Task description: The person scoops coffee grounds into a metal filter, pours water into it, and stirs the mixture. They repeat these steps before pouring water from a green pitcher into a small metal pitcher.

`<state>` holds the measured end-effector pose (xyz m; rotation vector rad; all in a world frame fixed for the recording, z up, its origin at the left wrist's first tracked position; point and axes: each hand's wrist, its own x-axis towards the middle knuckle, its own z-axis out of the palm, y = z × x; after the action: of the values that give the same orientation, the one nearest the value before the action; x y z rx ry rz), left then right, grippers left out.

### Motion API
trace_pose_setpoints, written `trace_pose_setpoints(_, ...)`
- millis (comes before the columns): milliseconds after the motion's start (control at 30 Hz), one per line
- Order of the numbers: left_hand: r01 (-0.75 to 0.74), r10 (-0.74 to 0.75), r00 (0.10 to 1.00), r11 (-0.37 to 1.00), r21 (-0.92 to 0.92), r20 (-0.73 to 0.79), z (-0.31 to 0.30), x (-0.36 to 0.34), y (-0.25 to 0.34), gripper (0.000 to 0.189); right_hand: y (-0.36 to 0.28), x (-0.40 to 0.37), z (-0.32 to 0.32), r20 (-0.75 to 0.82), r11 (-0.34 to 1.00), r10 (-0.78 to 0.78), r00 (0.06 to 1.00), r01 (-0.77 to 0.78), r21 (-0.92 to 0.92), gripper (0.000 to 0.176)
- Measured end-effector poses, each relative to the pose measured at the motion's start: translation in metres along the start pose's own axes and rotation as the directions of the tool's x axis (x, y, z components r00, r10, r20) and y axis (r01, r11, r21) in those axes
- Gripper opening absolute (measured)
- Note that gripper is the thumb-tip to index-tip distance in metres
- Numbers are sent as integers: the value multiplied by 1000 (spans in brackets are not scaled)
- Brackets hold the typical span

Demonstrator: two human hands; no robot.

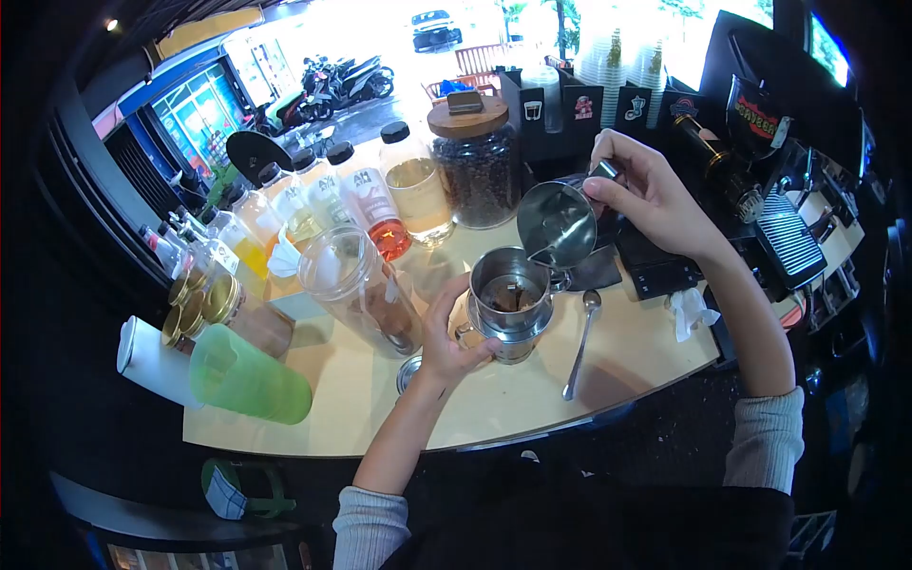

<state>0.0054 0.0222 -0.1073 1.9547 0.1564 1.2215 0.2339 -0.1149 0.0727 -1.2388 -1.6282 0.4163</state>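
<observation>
My right hand (648, 190) grips the handle of a small metal pitcher (559, 223), which is tilted with its lip just over a metal drip coffee filter (521, 317). Dark coffee grounds (506, 296) show inside the filter; whether liquid is flowing I cannot make out. The filter sits upright on a glass cup (518, 352). Curled around the filter's left side is my left hand (446, 334), thumb at its lower front. Right of the cup lies a long metal spoon (580, 347). A round metal lid (408, 374) is partly hidden behind my left wrist.
A clear plastic jar (351, 285) stands close left of my left hand. Several bottles (367, 201) and a wooden-lidded bean jar (475, 171) line the back. A green pitcher (249, 375) is near the left edge. Crumpled tissue (693, 313) and coffee equipment (793, 237) are at right.
</observation>
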Motion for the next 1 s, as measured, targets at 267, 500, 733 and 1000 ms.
trace_pose_setpoints(267,4,-6,999,999,-48,-43,4,0,-2,83,-8,9,11,41,997,-22,999,25,-73,22)
trace_pose_setpoints(500,25,-26,999,998,-61,-28,2,1,-5,84,-11,13,14,51,990,-59,997,66,-126,23)
trace_pose_setpoints(733,7,-11,999,997,-81,-40,4,1,-3,82,-12,12,11,48,982,-90,995,96,-161,23)
trace_pose_setpoints(1000,-8,6,1000,999,-48,-25,2,0,-9,81,-16,9,14,59,982,-108,992,116,-152,22)
